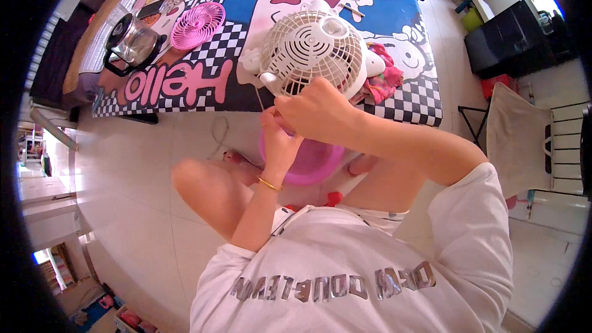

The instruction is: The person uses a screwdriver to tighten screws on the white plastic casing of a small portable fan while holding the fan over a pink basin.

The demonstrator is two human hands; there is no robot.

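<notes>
A cream-white fan with a round slotted grille rests at the near edge of the table, in front of me. My right hand is curled into a fist just below the grille's near rim. Close against it, my left hand, with a gold bangle at the wrist, is also closed. The fingers of both meet, and whatever is between them is hidden. A thin pale cord runs down from the fan toward the left hand. Below the hands, a pink basin stands between my legs.
The patterned tablecloth also carries a pink round grille, a clear jug with black handle and a crumpled pink cloth. A folding chair stands at the right, near a black cabinet.
</notes>
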